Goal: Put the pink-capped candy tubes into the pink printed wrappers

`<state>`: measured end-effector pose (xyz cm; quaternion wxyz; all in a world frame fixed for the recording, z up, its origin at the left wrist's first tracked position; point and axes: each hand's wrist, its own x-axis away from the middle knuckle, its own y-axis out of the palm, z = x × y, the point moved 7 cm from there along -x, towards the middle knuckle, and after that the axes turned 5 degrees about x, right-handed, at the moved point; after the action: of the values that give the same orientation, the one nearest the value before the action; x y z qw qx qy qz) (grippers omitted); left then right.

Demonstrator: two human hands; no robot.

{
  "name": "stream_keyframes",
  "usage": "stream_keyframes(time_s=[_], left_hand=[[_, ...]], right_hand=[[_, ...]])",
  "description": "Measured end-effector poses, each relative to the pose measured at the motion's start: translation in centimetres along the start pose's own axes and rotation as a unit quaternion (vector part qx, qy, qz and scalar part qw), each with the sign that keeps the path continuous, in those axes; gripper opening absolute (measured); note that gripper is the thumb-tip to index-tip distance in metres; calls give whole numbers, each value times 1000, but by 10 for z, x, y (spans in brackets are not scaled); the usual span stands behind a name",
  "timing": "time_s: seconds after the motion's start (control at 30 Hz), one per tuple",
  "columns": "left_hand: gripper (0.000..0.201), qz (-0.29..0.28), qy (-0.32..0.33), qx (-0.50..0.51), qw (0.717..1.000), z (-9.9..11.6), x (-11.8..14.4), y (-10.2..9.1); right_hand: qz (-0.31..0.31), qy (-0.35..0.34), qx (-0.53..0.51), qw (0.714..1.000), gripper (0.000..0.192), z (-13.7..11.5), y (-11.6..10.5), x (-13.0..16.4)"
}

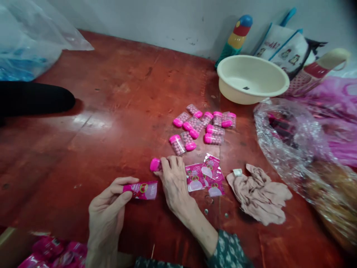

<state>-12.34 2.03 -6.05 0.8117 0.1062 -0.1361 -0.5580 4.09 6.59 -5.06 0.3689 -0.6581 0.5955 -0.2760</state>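
Note:
My left hand [107, 208] pinches a pink printed label sleeve [143, 190] between thumb and fingers, holding it above the table. My right hand [173, 182] has its fingers closed around a small candy bottle [155, 164]; its pink cap shows, the rest is mostly covered by the fingers. Just right of that hand lies a loose pile of flat pink labels [194, 177]. Beyond it several clear bottles [177, 144] with pink caps and small pink balls inside lie in a group on the table.
On the reddish table [111, 93] are a crumpled pinkish cloth [260, 195], a cream basin [251, 98] and clear plastic bags [281, 156] at right. A box at lower left holds pink-wrapped items [50, 247]. A black object [36, 97] juts in from the left.

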Motion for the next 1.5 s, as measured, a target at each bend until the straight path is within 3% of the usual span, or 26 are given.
stream_keyframes(time_s=[0.17,0.3,0.4,0.57,0.73,0.87,1.07,1.5], left_hand=[[8,27,7,15,1000,-1,-2,3],[6,36,15,21,999,-4,-1,10],[6,33,11,27,999,-5,1,18],[8,19,13,29,999,-4,3,32],[7,-12,-3,30,999,-9,3,41],[6,-18,-46,48,998,-17,2,46],[39,17,-109,95,989,-29,6,55],[23,53,-160,113,979,-44,7,76]], right_hand=[[23,85,-142,986,15,24,-19,23],[-22,232,-408,883,26,47,-23,39],[-38,247,-476,843,26,43,-24,46],[-74,243,-504,826,24,35,-14,52],[-131,244,-557,783,25,35,-7,52],[-117,237,-542,798,34,41,-10,50],[-72,219,-517,824,33,43,-17,47],[-81,188,-471,858,25,39,-21,43]])
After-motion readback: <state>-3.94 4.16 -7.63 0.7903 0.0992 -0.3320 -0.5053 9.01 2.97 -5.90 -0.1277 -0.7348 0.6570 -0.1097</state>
